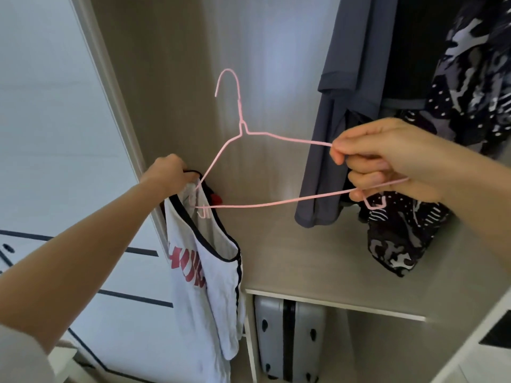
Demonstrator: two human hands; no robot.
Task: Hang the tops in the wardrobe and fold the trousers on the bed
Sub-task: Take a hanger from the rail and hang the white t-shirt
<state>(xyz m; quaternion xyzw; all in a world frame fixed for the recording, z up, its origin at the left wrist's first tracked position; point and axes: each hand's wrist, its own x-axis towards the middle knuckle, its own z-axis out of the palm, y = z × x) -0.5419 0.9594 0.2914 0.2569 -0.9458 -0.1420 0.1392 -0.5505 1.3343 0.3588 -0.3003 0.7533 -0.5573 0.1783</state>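
A pink wire hanger (250,134) is held up in front of the open wardrobe (290,244), hook upward. My right hand (387,158) pinches its right end between thumb and fingers. The hanger's left end is inside the neck opening of a white sleeveless top (201,277) with black trim and red lettering. My left hand (168,172) grips that top at its shoulder strap, and the rest of the top hangs down below it.
A dark grey top (340,111) and a black-and-white patterned garment (448,134) hang at the right inside the wardrobe. A grey suitcase (290,338) stands in the compartment under the shelf (331,302). A white sliding door (55,134) is at the left.
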